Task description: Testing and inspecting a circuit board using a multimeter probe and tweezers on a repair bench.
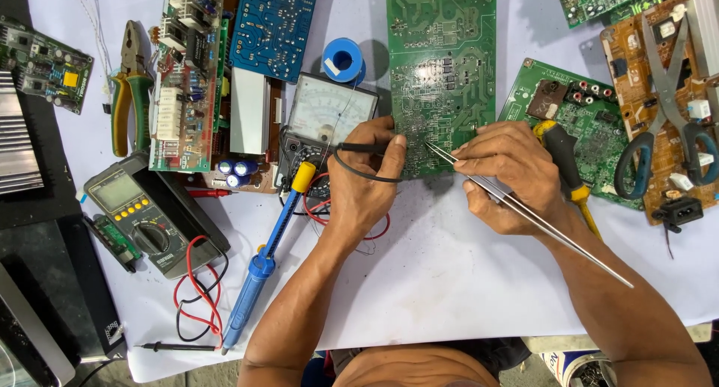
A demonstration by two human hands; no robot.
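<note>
Left hand point(365, 179) closed around a black probe point(361, 147), tip aimed at the lower edge of the green board point(442, 65). Right hand point(505, 176) pinching long steel tweezers point(524, 211), points touching the same lower edge of the board, shaft running back over the wrist. Board flat on the white table cover point(442, 282), straight ahead, both hands resting at its near edge.

Just left of the left hand: analog meter point(329, 114) with black and red leads point(352, 222), and a blue desoldering pump point(264, 263) with yellow cap lying diagonally. Above the meter, a blue solder spool point(343, 60). Further left: digital multimeter point(138, 211), pliers point(131, 87) with green-yellow grips, 2 more boards.

Just right of the right hand: yellow-black screwdriver point(565, 170) lying on another green board point(592, 125). Far right: scissors point(666, 110) on a brown board point(659, 177).
</note>
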